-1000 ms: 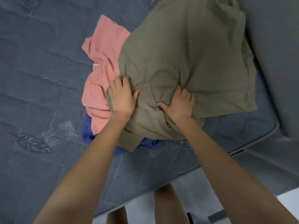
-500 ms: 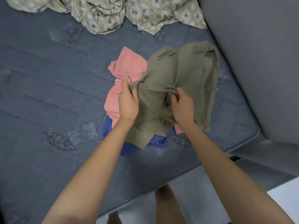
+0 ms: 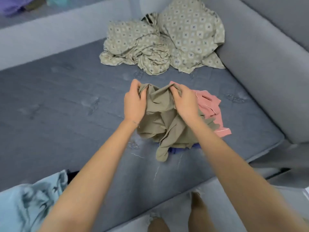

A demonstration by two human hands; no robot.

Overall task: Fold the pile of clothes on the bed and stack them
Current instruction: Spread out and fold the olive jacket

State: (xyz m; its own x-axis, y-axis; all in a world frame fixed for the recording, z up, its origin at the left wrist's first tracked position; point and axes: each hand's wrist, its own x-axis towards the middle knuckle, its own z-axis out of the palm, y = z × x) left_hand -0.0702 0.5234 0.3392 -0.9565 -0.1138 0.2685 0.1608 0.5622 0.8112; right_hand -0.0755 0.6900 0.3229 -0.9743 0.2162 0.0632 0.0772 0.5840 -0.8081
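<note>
Head cam: I see the left hand and the right hand both pinching the top edge of the olive garment, fingers curled into the fabric. Its lower part lies crumpled on the bed, w/ a pink garment touching at the right and a blue garment under it. A patterned sheet lies farther back, apart.

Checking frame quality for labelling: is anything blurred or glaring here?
Head view: soft even light, no glare; the pale blue cloth at lower left is smeared; the olive garment, left hand and right hand look sharper.
</note>
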